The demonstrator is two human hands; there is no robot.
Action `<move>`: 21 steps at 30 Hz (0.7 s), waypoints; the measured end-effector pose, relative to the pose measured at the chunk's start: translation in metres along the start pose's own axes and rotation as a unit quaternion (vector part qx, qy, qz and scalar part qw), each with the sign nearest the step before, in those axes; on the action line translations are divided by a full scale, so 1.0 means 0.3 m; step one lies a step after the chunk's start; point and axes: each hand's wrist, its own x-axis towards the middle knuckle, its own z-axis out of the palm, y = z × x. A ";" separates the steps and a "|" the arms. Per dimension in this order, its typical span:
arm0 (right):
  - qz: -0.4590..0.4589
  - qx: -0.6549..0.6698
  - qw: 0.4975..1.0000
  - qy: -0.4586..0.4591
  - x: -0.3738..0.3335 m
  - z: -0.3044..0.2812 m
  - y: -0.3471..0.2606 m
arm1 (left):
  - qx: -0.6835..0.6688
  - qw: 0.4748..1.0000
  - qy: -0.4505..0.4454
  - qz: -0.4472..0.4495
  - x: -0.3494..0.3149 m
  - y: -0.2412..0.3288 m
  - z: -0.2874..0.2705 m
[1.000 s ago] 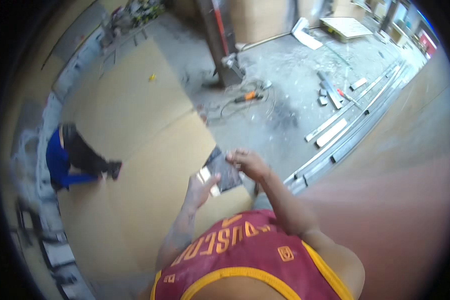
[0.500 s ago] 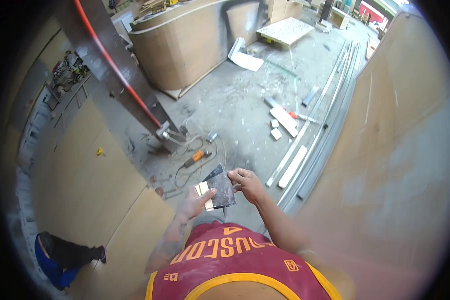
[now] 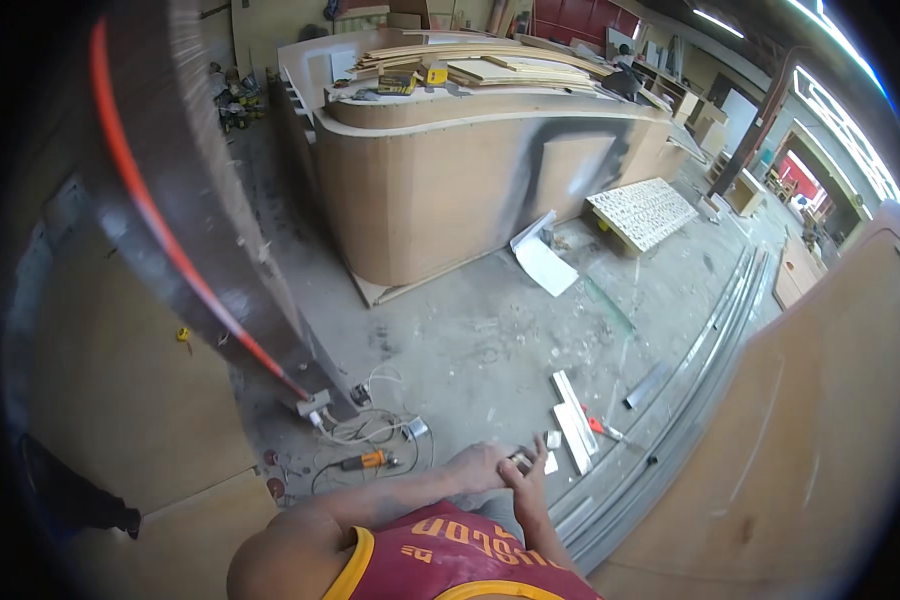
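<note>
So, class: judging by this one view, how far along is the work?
Done: the curved plywood counter stands assembled, boards piled on top. In hand: the left hand and right hand meet around a small item I cannot identify. Left: metal rails, white strips and an orange tool lie loose on the floor.

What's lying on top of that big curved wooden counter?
On the curved counter lies a stack of long wooden boards, with a small yellow box beside it. Whatever lies under the boards is covered.
</note>
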 end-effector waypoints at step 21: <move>-0.129 0.025 0.989 0.071 1.962 -1.368 -0.795 | -0.041 0.988 -0.105 0.107 2.513 -0.098 -0.332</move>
